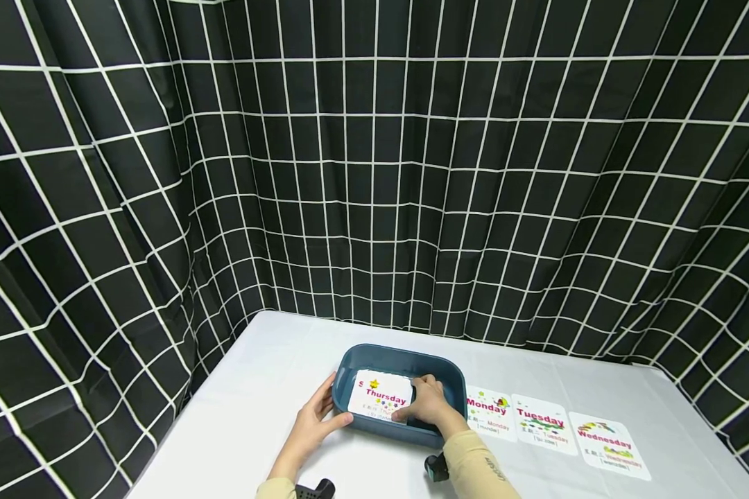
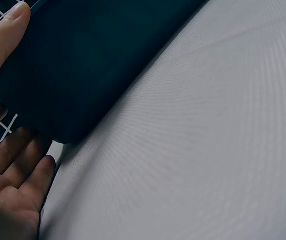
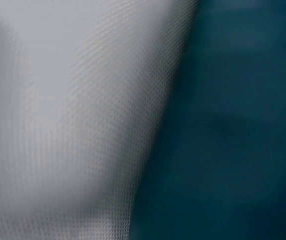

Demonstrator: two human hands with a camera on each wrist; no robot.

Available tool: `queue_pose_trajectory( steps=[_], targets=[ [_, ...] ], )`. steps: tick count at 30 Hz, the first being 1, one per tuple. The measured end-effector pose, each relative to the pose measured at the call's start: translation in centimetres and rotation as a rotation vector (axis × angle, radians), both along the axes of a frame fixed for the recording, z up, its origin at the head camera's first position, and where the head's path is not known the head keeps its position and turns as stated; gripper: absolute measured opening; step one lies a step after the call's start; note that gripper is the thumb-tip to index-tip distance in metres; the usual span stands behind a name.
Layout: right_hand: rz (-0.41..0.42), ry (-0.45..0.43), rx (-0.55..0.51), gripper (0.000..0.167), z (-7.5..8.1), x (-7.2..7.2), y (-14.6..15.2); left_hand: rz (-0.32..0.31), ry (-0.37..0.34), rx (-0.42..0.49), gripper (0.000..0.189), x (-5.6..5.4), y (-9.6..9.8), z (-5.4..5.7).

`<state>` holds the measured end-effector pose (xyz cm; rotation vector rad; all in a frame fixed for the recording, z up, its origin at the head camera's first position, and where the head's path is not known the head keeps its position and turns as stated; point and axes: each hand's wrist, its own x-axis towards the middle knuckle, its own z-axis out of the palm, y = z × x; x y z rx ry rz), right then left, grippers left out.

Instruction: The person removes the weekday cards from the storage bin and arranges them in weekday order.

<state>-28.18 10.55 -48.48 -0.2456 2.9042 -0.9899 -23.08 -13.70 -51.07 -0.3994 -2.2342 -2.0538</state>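
Thursday card (image 1: 381,396) inside the blue box (image 1: 394,430)
It lies left of our right hand (image 1: 429,402), which pinches its right edge; our left hand (image 1: 312,421) clasps the box's left end.

The head camera is looking forward and down from above and behind both hands, framing the left hand (image 1: 309,428), the right hand (image 1: 431,403), the dark blue tray (image 1: 399,358) at their fingers and the black grid curtain (image 1: 374,180) beyond. The left wrist camera is facing past that hand's fingers, close along the tray's side. The right wrist camera is peering very closely at tray and white tablecloth (image 1: 225,436). All three are sharing these two; head and left wrist are also sharing the left hand and curtain.
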Motion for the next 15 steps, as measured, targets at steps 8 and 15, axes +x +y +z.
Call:
queue_pose_trajectory(
  steps=[8,15],
  targets=[
    [-0.01,0.009,0.009,0.079,-0.16,-0.09,0.02,0.007,-0.003,-0.009,0.084,0.16,0.04,0.29],
    [-0.023,0.006,-0.001,0.076,0.12,0.07,0.11,0.005,-0.008,-0.005,0.084,0.27,0.1,0.34]
  ],
)
